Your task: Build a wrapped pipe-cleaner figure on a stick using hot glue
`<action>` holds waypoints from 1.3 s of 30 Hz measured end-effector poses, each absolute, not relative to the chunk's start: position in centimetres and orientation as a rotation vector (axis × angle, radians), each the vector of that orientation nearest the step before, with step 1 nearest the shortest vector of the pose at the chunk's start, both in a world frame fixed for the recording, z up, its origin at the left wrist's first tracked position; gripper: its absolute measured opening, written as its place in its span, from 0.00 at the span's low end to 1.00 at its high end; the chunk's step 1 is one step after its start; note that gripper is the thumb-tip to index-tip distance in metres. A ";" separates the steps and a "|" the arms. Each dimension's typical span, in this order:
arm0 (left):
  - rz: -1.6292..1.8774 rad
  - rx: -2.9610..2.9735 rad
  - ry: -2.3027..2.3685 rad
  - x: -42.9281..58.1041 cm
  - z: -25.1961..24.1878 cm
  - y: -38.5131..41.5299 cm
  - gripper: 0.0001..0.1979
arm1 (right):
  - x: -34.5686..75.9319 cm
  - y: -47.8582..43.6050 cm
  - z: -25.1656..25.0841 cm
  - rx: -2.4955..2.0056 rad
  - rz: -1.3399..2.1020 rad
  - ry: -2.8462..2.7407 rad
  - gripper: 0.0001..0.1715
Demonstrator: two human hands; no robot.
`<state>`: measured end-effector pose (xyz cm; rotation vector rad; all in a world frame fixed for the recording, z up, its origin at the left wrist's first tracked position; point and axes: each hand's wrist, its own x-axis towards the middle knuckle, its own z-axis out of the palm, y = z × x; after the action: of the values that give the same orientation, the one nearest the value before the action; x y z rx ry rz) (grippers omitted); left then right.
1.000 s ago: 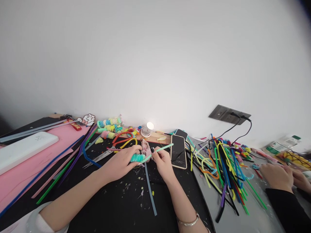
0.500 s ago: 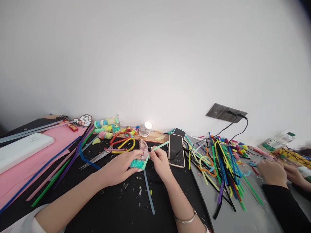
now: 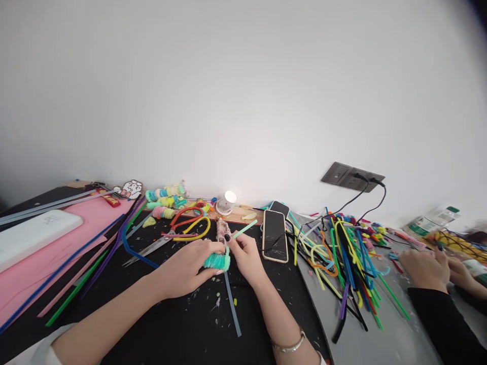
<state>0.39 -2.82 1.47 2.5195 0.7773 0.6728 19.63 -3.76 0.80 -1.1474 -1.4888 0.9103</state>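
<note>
Turquoise coil, axis sideways, strip slanting right

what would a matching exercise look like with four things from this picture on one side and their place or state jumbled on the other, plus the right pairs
Things
1. teal coil
2. pale green strip
3. white case
4. wall socket

Places and states
A. has black plugs in it
B. pinched in the right hand
C. lying on the pink sheet
D. gripped by the left hand

Right pairs: 1-D, 2-B, 3-C, 4-A
</note>
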 end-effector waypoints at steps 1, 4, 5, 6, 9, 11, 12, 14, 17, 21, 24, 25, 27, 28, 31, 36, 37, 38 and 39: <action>0.678 2.533 0.776 0.4 1.5 -2.8 0.15 | 19.7 -3.7 0.7 -1.150 0.910 -1.487 0.21; 0.693 2.569 0.768 0.4 1.5 -2.7 0.14 | 19.7 -3.6 0.5 -1.153 0.922 -1.480 0.21; 0.699 2.574 0.763 0.4 1.5 -2.7 0.13 | 19.7 -3.6 0.5 -1.155 0.927 -1.478 0.22; 0.707 2.576 0.760 0.4 1.5 -2.7 0.13 | 19.7 -3.6 0.5 -1.158 0.933 -1.477 0.22; 0.716 2.572 0.744 0.4 1.6 -2.7 0.12 | 19.6 -3.5 0.6 -1.146 0.971 -1.464 0.25; 0.705 2.571 0.733 0.4 1.6 -2.7 0.11 | 19.5 -3.5 0.7 -1.116 1.014 -1.442 0.26; 0.698 2.573 0.729 0.4 1.7 -2.7 0.11 | 19.5 -3.5 0.8 -1.101 1.038 -1.425 0.26; 0.700 2.574 0.731 0.5 1.7 -2.8 0.11 | 19.4 -3.5 0.8 -1.080 1.085 -1.381 0.26; 0.757 2.560 0.742 0.6 1.6 -2.9 0.10 | 19.4 -3.6 0.8 -1.052 1.162 -1.297 0.22; 0.791 2.555 0.751 0.6 1.4 -2.9 0.11 | 19.3 -3.6 0.8 -1.003 1.252 -1.214 0.21; 0.783 2.547 0.753 0.5 1.3 -2.8 0.12 | 19.2 -3.6 1.0 -1.005 1.281 -1.190 0.23; 0.798 2.529 0.757 0.5 1.2 -2.8 0.12 | 19.2 -3.6 1.1 -1.013 1.287 -1.185 0.23; 0.845 2.474 0.763 0.6 1.1 -2.9 0.11 | 19.1 -3.7 1.3 -1.029 1.302 -1.175 0.24; 0.869 2.442 0.763 0.7 1.1 -2.9 0.11 | 19.1 -3.7 1.3 -1.037 1.308 -1.169 0.24; 0.902 2.325 0.768 0.8 1.2 -3.1 0.09 | 19.2 -3.7 1.1 -1.064 1.318 -1.152 0.23; 0.994 1.916 0.853 1.1 1.4 -3.0 0.10 | 19.6 -3.4 0.3 -1.003 1.327 -1.078 0.21; 1.037 1.795 0.840 1.3 1.4 -2.9 0.09 | 19.7 -3.4 0.3 -0.980 1.324 -1.051 0.21; 1.069 1.666 0.812 1.4 1.4 -2.7 0.09 | 19.7 -3.3 0.2 -0.957 1.329 -1.029 0.20; 1.086 1.534 0.772 1.5 1.3 -2.5 0.09 | 19.7 -3.3 0.2 -0.937 1.331 -1.013 0.20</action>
<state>1.48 -2.55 1.33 1.5336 0.7718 1.0864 19.73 -3.33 0.19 -0.9371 -1.0127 1.3305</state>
